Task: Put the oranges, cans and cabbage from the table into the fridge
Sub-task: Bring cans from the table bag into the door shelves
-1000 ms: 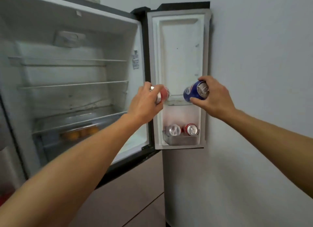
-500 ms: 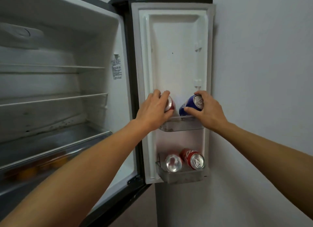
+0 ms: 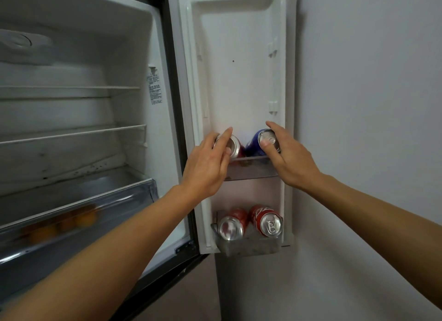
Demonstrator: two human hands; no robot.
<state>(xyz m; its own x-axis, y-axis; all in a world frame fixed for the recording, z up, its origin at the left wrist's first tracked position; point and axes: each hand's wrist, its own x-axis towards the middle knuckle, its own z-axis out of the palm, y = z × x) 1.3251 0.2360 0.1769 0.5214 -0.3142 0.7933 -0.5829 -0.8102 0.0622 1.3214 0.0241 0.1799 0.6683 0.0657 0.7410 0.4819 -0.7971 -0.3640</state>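
Cans were the step in hand, I'd say. Left hand [image 3: 205, 162] had its grip closed over the top of a red aluminium can [image 3: 236, 148], thumb on the silver lid. Right hand [image 3: 291, 158] pinched a blue aluminium can [image 3: 253, 142] the same way, with its thumb on the lid by the pull tab and its index finger over the far rim. Both cans sat tilted with their bottoms down in the clear plastic upper door shelf [image 3: 251, 172]. They were side by side, touching or nearly so, couldn't tell which.

Handling-wise, my guess: smooth thin-walled metal cylinders, stiff enough if full, weighty for their size, and slick if they'd sweated at all. Holding by the rim suited lowering into such a narrow shelf, though a grip round the body would have been safer against slipping.

Below, a pair of red cans [image 3: 265, 221] leaned in the scuffed translucent lower door bin [image 3: 248, 247]. Round oranges [image 3: 83, 219] showed blurry through the clear front of the crisper drawer [image 3: 119, 201]. The white moulded door liner [image 3: 239, 81] looked matte. No cabbage in view.
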